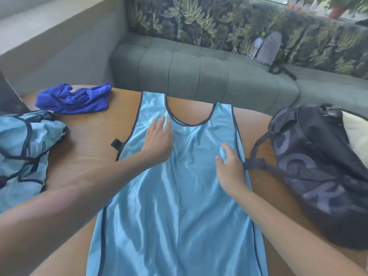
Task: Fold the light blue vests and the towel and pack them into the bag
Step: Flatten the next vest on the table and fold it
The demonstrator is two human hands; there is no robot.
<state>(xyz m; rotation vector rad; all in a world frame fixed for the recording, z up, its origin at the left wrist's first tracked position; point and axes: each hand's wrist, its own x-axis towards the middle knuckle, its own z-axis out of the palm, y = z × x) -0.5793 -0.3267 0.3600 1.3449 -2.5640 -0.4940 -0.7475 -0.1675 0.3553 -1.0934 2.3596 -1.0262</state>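
The dark bag (310, 172) bore large pale lettering on its side; a "C" and a "K" showed, the rest lost in folds.

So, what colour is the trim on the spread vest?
Dark navy, nearly black, on the light blue vest; the head view shows it.

A light blue vest (175, 196) lies flat on the wooden table (83, 154), and the left hand (158, 140) and the right hand (231, 166) rest on it with straight fingers. At 10 o'clock is a crumpled blue towel (75, 98), at 9 o'clock more vests (22, 148). A dark bag (318, 172) sits at 3 o'clock, and a grey sofa (199, 72) is at 12 o'clock.
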